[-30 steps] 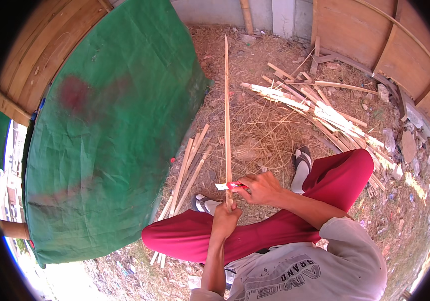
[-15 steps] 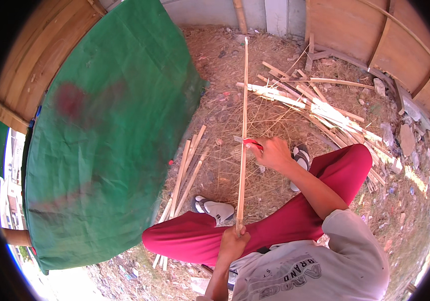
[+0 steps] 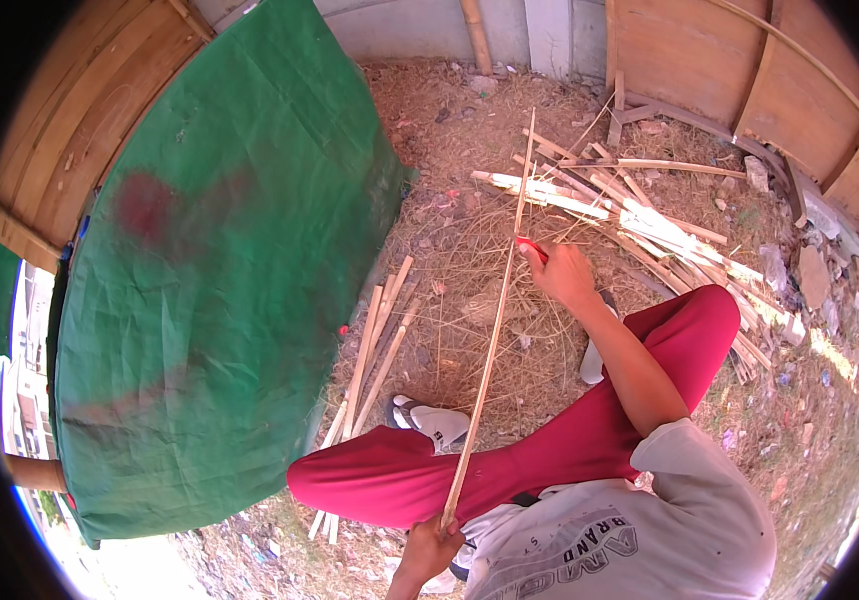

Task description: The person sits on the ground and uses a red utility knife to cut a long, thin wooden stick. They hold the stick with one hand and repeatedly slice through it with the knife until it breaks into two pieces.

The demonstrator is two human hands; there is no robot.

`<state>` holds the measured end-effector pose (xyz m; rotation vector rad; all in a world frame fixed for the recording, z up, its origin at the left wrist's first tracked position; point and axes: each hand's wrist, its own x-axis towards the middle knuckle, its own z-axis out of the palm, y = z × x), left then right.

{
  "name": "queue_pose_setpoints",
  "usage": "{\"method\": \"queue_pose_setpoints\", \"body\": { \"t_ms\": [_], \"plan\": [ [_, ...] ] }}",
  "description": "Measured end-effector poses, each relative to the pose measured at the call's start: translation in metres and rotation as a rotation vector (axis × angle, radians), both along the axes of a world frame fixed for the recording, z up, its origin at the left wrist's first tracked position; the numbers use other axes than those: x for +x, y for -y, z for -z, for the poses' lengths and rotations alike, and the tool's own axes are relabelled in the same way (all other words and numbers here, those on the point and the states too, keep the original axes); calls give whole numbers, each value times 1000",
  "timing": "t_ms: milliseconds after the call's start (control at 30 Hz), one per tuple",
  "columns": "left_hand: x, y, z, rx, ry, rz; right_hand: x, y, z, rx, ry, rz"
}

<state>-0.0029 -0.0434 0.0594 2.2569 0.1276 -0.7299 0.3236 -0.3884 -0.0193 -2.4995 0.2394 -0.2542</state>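
A long, thin bamboo strip (image 3: 496,340) slants from my lap up and away to the right. My left hand (image 3: 430,551) is closed around its near end, low beside my waist. Farther along, my right hand (image 3: 562,274) grips a red-handled knife (image 3: 532,247) against the strip. The blade hardly shows now. Beyond the knife the strip tapers, and a thin sliver appears to stand off beside it.
Several bamboo strips lie piled (image 3: 649,215) at the far right, and more strips (image 3: 369,345) lie left of my sandalled foot (image 3: 434,420). Thin shavings (image 3: 449,300) litter the ground. A green tarpaulin (image 3: 219,300) hangs on the left; wooden panels (image 3: 694,65) stand at the back right.
My left hand has drawn the strip's near end back and to the left. The far end has come nearer and swung right. My right hand with the knife has moved slightly forward and right.
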Motion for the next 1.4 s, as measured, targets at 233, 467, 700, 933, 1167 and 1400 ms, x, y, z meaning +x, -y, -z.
{"method": "queue_pose_setpoints", "body": {
  "t_ms": [233, 467, 700, 933, 1167, 1400],
  "plan": [
    [-27, -32, -29, 270, -47, 20, 17, 45, 22, -50, -75, 339],
    [-1, -21, 3, 345, 235, -145, 2, 19, 17, 222, 67, 134],
    [100, 37, 44, 40, 403, -288, -88, -82, -24, 479, -43, -560],
    [153, 59, 64, 27, 395, -283, -116, -95, -23, 226, 51, -715],
    [156, 66, 67, 8, 318, -235, -110, -95, -27, 111, 20, -729],
    [155, 68, 67, 31, 356, -167, -113, -95, -21, 45, 153, -679]
  ]
}}
